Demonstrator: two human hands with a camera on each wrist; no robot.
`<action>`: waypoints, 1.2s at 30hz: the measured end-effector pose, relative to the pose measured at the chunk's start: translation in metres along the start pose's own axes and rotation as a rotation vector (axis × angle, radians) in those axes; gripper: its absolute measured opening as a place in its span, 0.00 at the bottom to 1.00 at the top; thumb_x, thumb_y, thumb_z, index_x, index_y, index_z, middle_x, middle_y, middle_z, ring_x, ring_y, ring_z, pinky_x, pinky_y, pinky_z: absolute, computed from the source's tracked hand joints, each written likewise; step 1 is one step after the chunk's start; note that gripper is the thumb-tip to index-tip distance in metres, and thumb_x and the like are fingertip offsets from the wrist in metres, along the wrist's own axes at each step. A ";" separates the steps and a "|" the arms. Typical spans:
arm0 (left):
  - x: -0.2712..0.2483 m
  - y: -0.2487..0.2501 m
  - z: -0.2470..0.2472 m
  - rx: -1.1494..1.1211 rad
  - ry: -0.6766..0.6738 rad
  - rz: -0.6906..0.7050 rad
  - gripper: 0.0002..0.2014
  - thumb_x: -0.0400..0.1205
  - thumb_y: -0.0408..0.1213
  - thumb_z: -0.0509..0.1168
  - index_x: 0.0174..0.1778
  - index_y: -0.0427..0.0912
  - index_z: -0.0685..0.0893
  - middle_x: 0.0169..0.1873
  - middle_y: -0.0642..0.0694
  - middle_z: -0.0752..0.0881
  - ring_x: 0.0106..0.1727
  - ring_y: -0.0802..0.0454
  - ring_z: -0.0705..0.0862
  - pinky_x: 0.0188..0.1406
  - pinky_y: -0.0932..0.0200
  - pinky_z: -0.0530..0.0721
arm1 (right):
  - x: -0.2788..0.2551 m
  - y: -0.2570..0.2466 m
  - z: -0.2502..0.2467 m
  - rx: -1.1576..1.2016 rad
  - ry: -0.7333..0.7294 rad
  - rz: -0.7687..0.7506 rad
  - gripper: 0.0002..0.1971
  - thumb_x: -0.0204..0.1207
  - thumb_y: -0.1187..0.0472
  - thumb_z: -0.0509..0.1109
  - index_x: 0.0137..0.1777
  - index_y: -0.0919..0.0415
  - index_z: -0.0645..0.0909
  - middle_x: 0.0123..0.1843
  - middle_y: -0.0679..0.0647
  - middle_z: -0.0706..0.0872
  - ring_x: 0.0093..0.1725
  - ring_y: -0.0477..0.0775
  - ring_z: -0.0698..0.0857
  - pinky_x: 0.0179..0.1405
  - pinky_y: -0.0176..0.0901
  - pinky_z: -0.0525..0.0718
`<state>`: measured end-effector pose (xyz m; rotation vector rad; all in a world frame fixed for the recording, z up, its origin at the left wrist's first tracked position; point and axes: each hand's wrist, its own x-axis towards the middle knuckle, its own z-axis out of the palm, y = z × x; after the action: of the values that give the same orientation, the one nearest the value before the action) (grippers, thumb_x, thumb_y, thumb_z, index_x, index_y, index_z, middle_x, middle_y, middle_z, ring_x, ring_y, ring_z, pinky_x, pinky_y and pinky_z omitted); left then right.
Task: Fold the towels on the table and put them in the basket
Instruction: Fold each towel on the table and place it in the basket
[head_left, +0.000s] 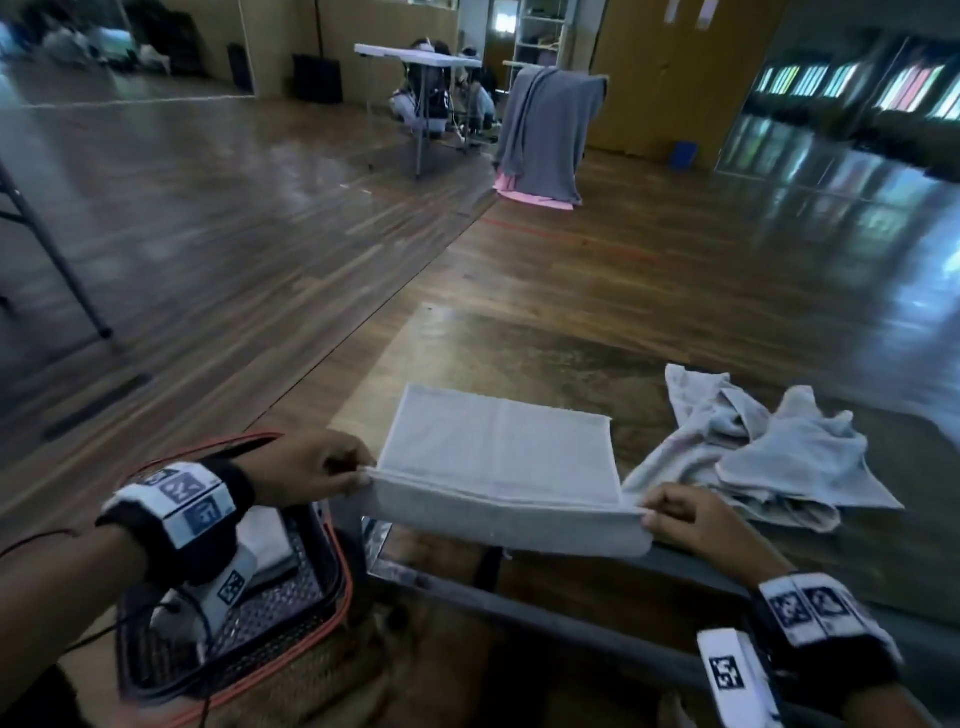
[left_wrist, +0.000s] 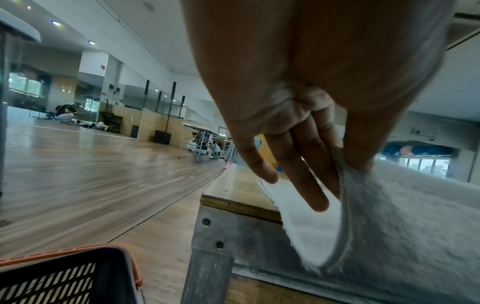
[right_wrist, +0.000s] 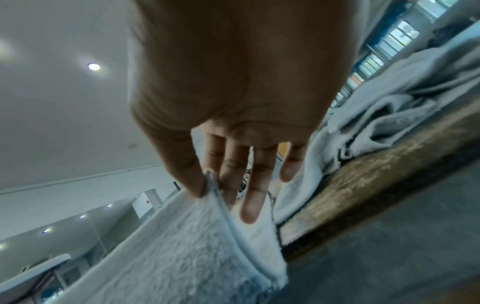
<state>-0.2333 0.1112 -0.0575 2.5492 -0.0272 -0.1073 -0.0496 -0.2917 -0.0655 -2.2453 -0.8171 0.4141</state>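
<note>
A pale grey towel (head_left: 498, 457) lies half-folded at the near edge of the wooden table (head_left: 545, 353), its near flap hanging over the edge. My left hand (head_left: 311, 467) pinches its near-left corner between thumb and fingers (left_wrist: 358, 152). My right hand (head_left: 691, 519) pinches the near-right corner (right_wrist: 207, 179). Crumpled towels (head_left: 769, 447) are heaped on the table to the right. A dark mesh basket (head_left: 244, 597) with an orange rim stands on the floor below my left wrist, with folded white cloth inside.
The table's grey metal frame (head_left: 571, 597) runs along the near edge. A wooden floor stretches beyond. A grey cloth draped over a stand (head_left: 550, 130) and a white folding table (head_left: 415, 57) with people crouched under it stand far back.
</note>
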 end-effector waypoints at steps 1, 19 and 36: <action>0.006 -0.007 0.003 -0.009 -0.004 -0.009 0.03 0.81 0.41 0.66 0.48 0.48 0.83 0.38 0.59 0.83 0.38 0.69 0.80 0.38 0.74 0.76 | 0.003 0.004 0.005 -0.002 0.017 0.012 0.05 0.74 0.66 0.72 0.44 0.56 0.85 0.44 0.48 0.89 0.45 0.40 0.86 0.43 0.24 0.79; 0.054 -0.023 0.040 0.598 0.047 -0.030 0.05 0.82 0.44 0.54 0.49 0.51 0.75 0.49 0.51 0.85 0.43 0.51 0.79 0.46 0.59 0.63 | 0.045 0.033 0.038 -0.536 0.071 -0.074 0.07 0.82 0.60 0.56 0.56 0.52 0.72 0.55 0.48 0.83 0.60 0.51 0.80 0.67 0.48 0.60; 0.082 -0.028 0.018 0.317 0.209 -0.134 0.07 0.83 0.38 0.59 0.54 0.42 0.78 0.51 0.43 0.84 0.49 0.44 0.81 0.46 0.52 0.78 | 0.076 0.013 0.019 -0.318 0.285 0.032 0.03 0.78 0.59 0.65 0.45 0.49 0.76 0.42 0.45 0.81 0.52 0.58 0.83 0.65 0.61 0.73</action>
<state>-0.1530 0.1214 -0.0939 2.8636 0.2252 0.1225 0.0037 -0.2391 -0.0923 -2.5357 -0.7370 -0.0292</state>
